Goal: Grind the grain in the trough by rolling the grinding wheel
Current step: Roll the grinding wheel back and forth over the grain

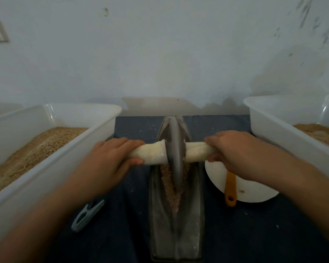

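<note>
A long grey boat-shaped trough [177,234] lies lengthwise in front of me on a dark blue cloth. Brown grain [171,190] fills its groove around the middle. The grey grinding wheel [175,149] stands upright in the groove toward the far half, over the grain. A cloth-wrapped white axle runs through it. My left hand [110,158] grips the left handle [150,153]. My right hand [234,150] grips the right handle [196,152].
A white tub of grain [51,160] stands at the left, and another white tub [285,133] at the right. A white plate [254,190] with an orange-handled tool [230,190] lies right of the trough. A grey-green clip [86,215] lies at the left. A pale wall rises behind.
</note>
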{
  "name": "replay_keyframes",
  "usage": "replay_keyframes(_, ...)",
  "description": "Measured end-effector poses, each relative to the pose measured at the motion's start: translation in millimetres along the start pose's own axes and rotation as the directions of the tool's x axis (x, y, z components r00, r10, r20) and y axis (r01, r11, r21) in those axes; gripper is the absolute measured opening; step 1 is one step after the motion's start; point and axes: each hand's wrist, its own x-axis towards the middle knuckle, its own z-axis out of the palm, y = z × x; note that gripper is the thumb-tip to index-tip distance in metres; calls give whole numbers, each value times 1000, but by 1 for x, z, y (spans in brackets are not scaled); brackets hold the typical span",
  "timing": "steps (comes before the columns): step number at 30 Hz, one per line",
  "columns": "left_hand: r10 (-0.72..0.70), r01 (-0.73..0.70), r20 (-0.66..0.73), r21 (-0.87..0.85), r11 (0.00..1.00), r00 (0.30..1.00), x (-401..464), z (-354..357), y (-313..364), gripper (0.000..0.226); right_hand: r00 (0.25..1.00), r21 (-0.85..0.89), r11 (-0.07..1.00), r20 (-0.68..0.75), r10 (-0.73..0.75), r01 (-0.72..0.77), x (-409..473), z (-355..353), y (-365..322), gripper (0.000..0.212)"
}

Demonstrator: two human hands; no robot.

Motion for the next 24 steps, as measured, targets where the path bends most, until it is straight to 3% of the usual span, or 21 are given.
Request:
replay_keyframes(2, -44, 48, -42, 90, 995, 998, 4, 11, -2, 56, 990, -24, 1000, -138, 16, -19, 7, 15, 2, 42)
replay_keyframes(5, -78, 78, 0, 10, 997, 997, 5, 11, -6, 52, 982, -74, 997, -186, -18, 4, 8, 20, 2, 40)
replay_keyframes(12, 37, 8, 181, -243, 970, 983, -12, -23, -4, 49, 977, 15, 994, 188, -105, 104, -19, -26, -2, 32)
replay_keyframes(14, 45, 38, 228, -345, 938, 973, -14, -30, -5, 47, 966, 76, 990, 219, -136, 122, -30, -34, -3, 24)
replay_keyframes(16, 66, 9, 216, -327, 945, 974, -14, -30, -6, 44, 965, 96, 989, 225, -130, 111, -31, -36, -2, 23)
replay_keyframes(19, 50, -25, 115, -209, 977, 992, -7, -16, -5, 43, 986, 38, 997, 153, -68, 63, -15, -20, -1, 28)
replay_keyframes(22, -13, 11, -34, -43, 999, 999, 0, 6, -5, 45, 999, 12, 1000, -50, -15, 16, 1, 3, 1, 32)
replay_keyframes(24, -58, 57, -58, -8, 998, 997, 2, 13, -6, 47, 988, -32, 999, -155, -18, 13, 6, 13, 2, 37)
